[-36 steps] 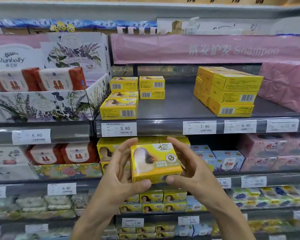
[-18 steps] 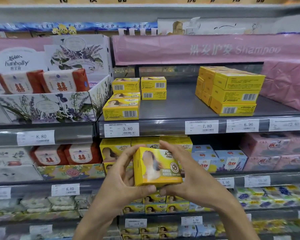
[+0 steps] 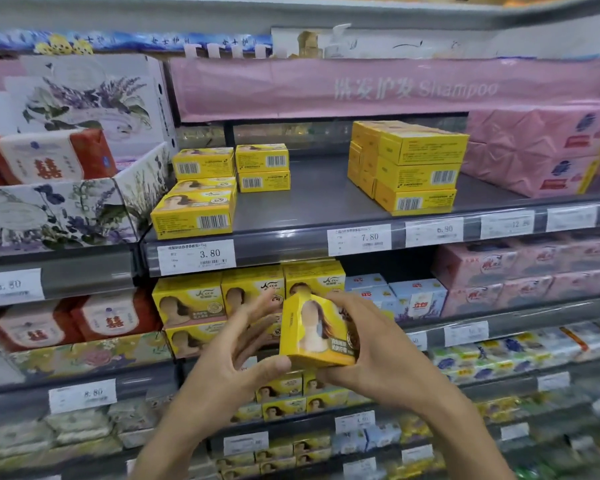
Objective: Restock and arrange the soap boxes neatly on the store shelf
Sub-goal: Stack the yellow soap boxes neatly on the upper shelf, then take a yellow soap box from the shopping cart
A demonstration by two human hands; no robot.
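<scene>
Standing at the store shelving, head height on the grey shelf (image 3: pixel 319 202). I hold one yellow soap box (image 3: pixel 317 330) in front of me in both hands, below that shelf and level with the row of matching yellow boxes (image 3: pixel 191 299) one tier down. The box is tilted, its printed face toward me and a narrow side turned left. My right hand (image 3: pixel 371 348) wraps the box's right side, fingers curled over the top edge and thumb under the bottom, clamped on it. My left hand (image 3: pixel 229 368) spans the narrow left side: thumb tip against the lower corner, fingers spread and reaching the upper edge, so the box is pinched between them. On the grey shelf, a small group of yellow boxes (image 3: pixel 194 213) sits at the left end above the 3.80 price tag (image 3: pixel 196 256), barcodes facing out. A taller yellow stack (image 3: pixel 416 168) stands well apart to the right, above the 7.80 price tag (image 3: pixel 359 239). Bare shelf lies between the two groups. Pink wrapped packs (image 3: pixel 541 147) sit just beside the taller stack on the right. A floral carton (image 3: pixel 59 209) holding red-and-white bars (image 3: pixel 49 157) is on the left. A pink banner (image 3: pixel 395 86) reading Shampoo hangs above.
</scene>
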